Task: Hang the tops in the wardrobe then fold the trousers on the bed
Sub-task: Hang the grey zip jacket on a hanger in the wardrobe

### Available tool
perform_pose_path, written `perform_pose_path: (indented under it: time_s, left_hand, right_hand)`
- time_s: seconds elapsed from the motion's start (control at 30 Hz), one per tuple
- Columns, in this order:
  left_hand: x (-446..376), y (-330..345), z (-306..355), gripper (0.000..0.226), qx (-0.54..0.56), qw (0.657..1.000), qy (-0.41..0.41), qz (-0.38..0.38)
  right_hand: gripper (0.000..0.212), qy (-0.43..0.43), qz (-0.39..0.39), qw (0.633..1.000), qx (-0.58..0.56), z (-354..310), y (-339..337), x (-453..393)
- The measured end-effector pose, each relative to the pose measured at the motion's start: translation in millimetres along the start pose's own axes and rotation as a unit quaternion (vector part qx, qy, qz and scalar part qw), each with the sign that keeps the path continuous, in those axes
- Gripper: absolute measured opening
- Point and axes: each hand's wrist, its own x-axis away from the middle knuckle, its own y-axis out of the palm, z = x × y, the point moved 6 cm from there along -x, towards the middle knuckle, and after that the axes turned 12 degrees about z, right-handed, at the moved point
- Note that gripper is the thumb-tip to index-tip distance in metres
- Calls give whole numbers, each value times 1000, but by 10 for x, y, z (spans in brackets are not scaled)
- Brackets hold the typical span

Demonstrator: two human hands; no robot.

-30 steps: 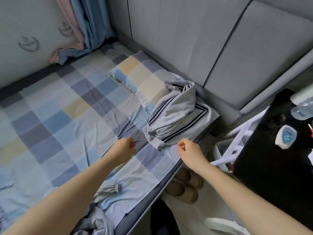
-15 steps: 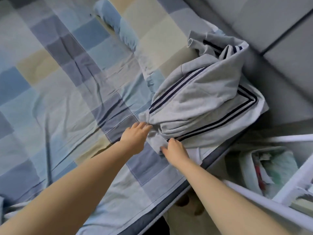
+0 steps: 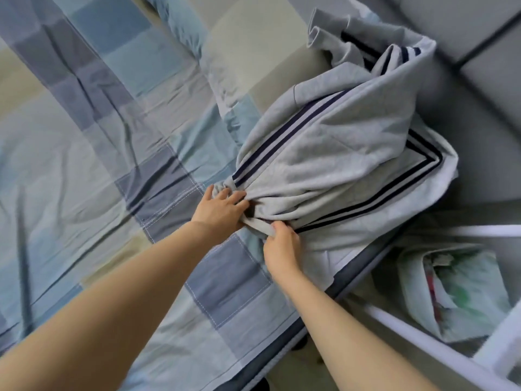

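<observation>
Grey trousers point(image 3: 338, 165) with dark navy side stripes lie crumpled in a heap on the bed, near its right edge. My left hand point(image 3: 222, 207) reaches into the gathered waistband at the heap's near-left corner, fingers pushed under the cloth. My right hand point(image 3: 282, 244) pinches a fold of the same waistband just to the right of it, thumb on top. The bed point(image 3: 84, 165) wears a checked sheet in blue, grey and pale yellow squares.
A pillow point(image 3: 225, 38) in matching checks lies at the head, left of the trousers. A grey padded headboard point(image 3: 479, 52) fills the top right. Beside the bed stand white rails point(image 3: 423, 342) and a bin with a pale bag point(image 3: 456, 292).
The view has closed in on the trousers. Both hands, free a second ago, have reached the waistband; the right hand has now closed on a fold and the left has slid under the cloth.
</observation>
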Motion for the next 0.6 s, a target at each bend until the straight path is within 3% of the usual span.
perform_pose_path:
  time_s: [0.07, 0.13, 0.27, 0.4, 0.5, 0.6]
  left_hand:
    - [-42, -125, -13, 32, 62, 998, -30, 7]
    - [-18, -260, -1, 26, 87, 995, -38, 12]
    - [283, -641, 165, 50, 175, 983, -45, 9]
    - [768, -1145, 295, 69, 292, 956, -25, 9]
    - [1150, -1647, 258, 55, 296, 955, -30, 18]
    - [1597, -2287, 160, 35, 259, 952, -103, 129]
  right_hand:
    - [17, 78, 8, 986, -150, 42, -257, 104]
    - [13, 144, 12, 963, -229, 105, -498, 241]
    - [13, 225, 39, 914, -336, 60, -1078, 480]
    - [15, 198, 48, 909, -364, -183, -1657, 762]
    - [16, 142, 71, 927, -340, -446, -2126, 1102]
    - [25, 88, 86, 934, -336, -771, -2541, 1575]
